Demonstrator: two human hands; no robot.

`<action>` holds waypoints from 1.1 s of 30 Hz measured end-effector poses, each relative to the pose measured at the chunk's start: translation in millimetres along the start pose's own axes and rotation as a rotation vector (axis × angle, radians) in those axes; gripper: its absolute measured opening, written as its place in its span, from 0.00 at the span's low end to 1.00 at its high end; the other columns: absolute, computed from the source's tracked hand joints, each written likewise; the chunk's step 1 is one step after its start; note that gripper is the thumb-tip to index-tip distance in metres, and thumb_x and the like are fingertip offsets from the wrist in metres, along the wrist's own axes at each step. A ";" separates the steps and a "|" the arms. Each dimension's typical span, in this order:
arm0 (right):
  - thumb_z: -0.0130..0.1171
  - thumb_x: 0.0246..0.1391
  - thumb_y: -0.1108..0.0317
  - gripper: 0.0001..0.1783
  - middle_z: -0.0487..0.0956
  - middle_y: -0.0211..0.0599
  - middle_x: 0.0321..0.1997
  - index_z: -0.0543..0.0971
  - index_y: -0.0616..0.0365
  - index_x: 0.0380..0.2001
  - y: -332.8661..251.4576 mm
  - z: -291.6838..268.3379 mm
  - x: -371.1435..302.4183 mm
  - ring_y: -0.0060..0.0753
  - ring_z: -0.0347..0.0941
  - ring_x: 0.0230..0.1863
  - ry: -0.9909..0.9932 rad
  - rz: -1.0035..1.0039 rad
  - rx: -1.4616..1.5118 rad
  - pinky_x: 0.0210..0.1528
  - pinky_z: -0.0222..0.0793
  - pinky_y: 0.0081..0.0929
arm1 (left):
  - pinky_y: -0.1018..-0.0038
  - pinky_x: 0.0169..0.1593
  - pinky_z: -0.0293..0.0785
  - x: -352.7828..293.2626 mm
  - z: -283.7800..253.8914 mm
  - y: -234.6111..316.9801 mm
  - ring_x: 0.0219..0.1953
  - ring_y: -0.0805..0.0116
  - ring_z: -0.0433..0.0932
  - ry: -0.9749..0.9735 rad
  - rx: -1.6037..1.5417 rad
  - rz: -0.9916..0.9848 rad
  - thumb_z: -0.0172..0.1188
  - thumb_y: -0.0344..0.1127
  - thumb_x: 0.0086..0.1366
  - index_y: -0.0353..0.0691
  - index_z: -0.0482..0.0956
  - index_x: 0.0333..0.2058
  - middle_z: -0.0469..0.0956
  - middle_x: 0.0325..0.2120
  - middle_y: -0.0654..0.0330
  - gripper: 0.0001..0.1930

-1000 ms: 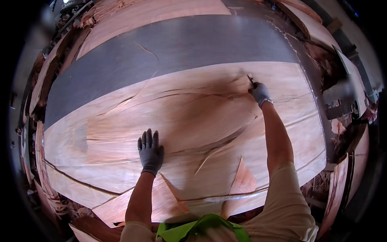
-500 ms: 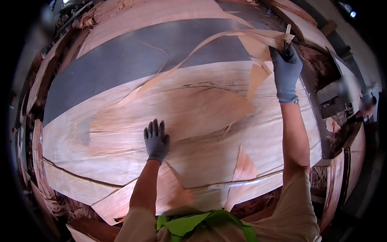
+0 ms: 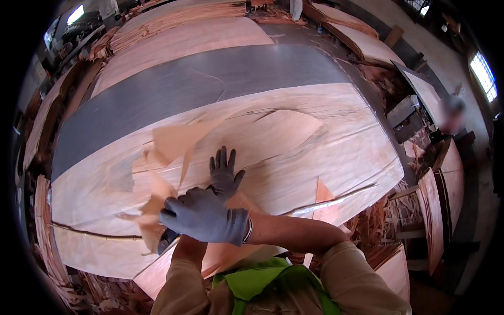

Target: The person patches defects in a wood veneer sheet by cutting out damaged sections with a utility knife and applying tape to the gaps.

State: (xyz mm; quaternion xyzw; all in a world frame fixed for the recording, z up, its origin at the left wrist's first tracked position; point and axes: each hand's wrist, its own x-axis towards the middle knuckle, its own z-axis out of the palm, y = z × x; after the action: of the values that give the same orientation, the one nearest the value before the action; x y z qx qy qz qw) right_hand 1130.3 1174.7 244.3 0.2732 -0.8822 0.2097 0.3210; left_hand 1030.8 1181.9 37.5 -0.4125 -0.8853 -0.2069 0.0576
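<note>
My left hand, in a grey glove, lies flat with fingers spread on a large pale wood veneer sheet. Crossing over my left wrist, my gloved right hand is closed on torn tan veneer strips, which hang blurred to its left. A dark object shows under the right fingers; its kind I cannot make out. A leaf-shaped veneer piece rests on the sheet beyond my left hand. Close to my body lie a pinkish veneer offcut and a small pointed piece.
Behind the sheet runs a dark grey board surface. Stacked veneer stands at the far side. Veneer scraps heap up at the right, near upright panels. A blurred person is at the far right.
My right hand has swung from the far right across to the left, dragging the veneer strips off the grey surface. My left hand sits slightly farther right in view. The view has tilted up.
</note>
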 end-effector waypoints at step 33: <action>0.51 0.56 0.72 0.11 0.80 0.41 0.40 0.77 0.63 0.41 -87.4 -28.3 -414.5 0.27 0.75 0.43 -0.563 1.139 0.522 0.47 0.68 0.27 | 0.52 0.61 0.52 -290.1 -147.4 -27.4 0.60 0.40 0.56 0.131 0.193 -0.293 0.61 0.48 0.53 0.37 0.59 0.60 0.55 0.61 0.42 0.39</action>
State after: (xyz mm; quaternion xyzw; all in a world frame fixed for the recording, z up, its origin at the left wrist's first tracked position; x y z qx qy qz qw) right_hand 1464.1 1267.5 -0.9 -0.1208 -0.8588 0.4724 -0.1570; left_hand 1189.5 900.1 83.5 -0.2575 -0.9459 -0.1535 0.1239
